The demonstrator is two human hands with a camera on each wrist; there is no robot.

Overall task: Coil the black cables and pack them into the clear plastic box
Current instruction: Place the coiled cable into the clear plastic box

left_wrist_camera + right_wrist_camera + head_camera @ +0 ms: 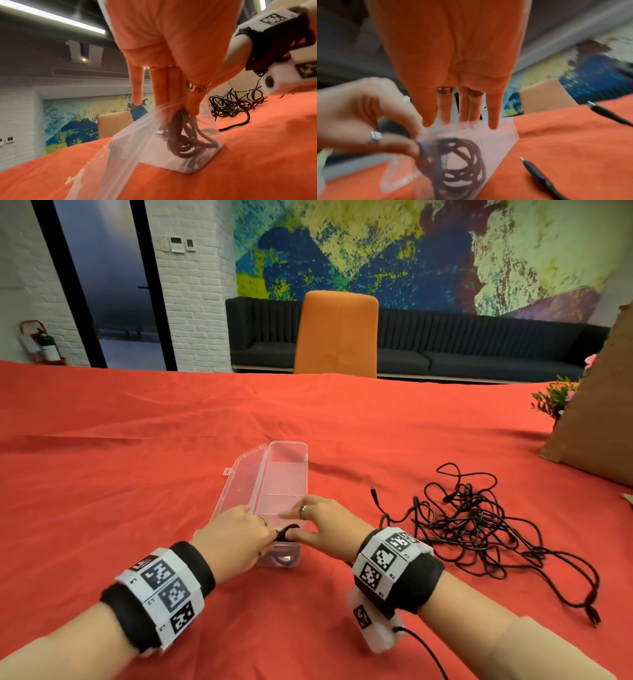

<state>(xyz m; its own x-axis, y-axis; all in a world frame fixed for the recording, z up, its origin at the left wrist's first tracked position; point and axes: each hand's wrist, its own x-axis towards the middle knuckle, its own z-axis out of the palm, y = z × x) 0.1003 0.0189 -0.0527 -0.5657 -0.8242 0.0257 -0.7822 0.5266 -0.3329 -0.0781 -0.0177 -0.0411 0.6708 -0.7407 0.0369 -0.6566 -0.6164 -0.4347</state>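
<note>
Clear plastic box (287,474) sits near the front edge of the table (137,440), roughly mid-width, lid hinged open to its left side, long axis running away from the person. One coiled cable (453,162) is already down in the box's near-end compartment; other compartments look empty from the head view. Left hand (236,534) is at the near end w/ fingers curled into the box, pinching the top of that coil to push it down. Right hand (320,523) is over the box's near right wall, fingers straight and a bit spread, tips resting on the rim (493,125), holding nothing, prob. just steadying the box. The rest of the black cables (496,529) lie in a loose tangle toward the right side of the table, well apart from the box, w/ a plug end (375,497) poking out toward it. Handling, my guess: cable is light, thin, limp but springy, so a coil wants to pop open; best gripped across the whole bundle of loops, not by one strand. The tangle will snag if yanked; start from a free plug end & feed it out. Box looks thin, light, slick on the cloth, so it'll skid unless one hand pins a wall.
</note>
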